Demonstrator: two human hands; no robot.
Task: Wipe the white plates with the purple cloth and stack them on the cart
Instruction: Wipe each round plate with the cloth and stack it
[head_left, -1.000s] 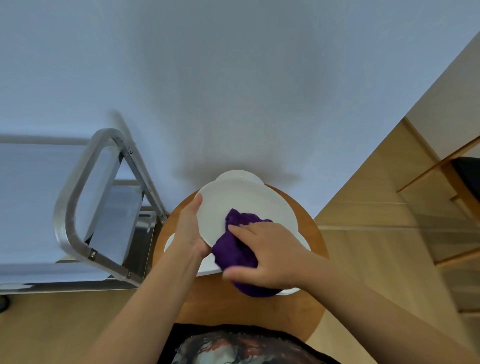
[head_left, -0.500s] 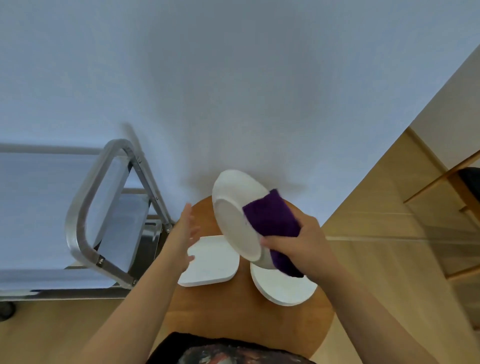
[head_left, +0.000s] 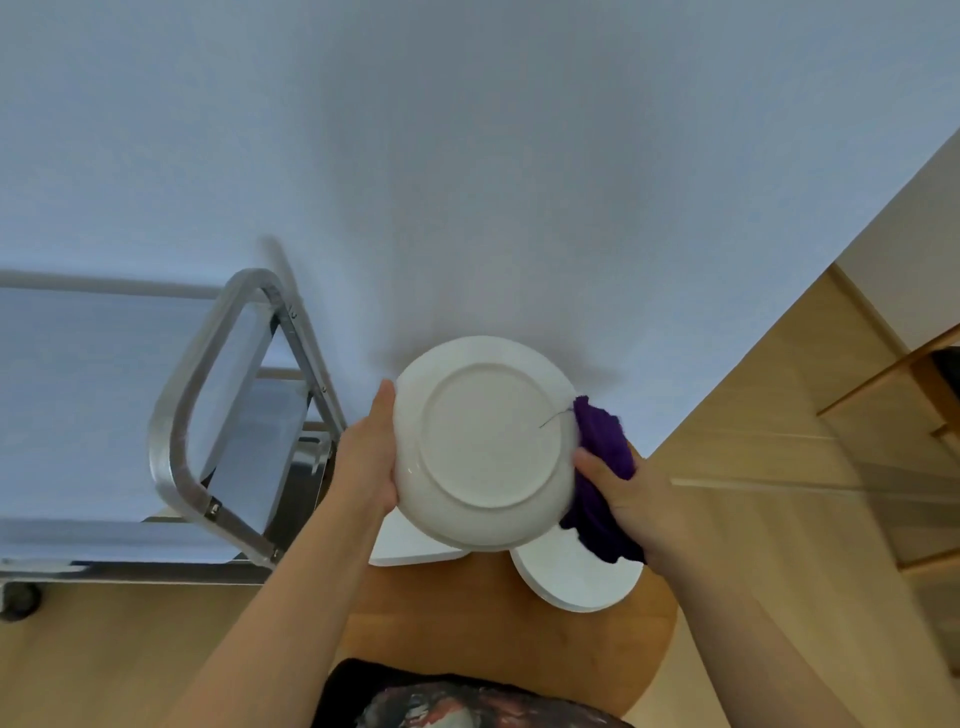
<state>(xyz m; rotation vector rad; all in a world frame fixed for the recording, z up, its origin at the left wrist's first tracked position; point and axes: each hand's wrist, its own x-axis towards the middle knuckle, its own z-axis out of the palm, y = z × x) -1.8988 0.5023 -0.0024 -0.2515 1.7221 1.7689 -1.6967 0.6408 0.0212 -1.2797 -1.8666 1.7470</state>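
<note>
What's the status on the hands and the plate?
Both hands on plate, underside up: left hand grips rim, right hand holds purple cloth against it. Cart unblocked.

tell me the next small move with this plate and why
Probably slide the purple cloth across the round plate: its underside faces up, the left hand grips one edge, and the right hand pinches the cloth at the opposite rim, not yet on the base.

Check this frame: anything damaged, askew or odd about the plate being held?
One oddity: a thin dark curved line on the underside of the held plate, near its right rim beside the purple cloth. It may be a loose cloth thread or a hairline crack; the frame cannot settle which. Nothing else stands out.
</note>
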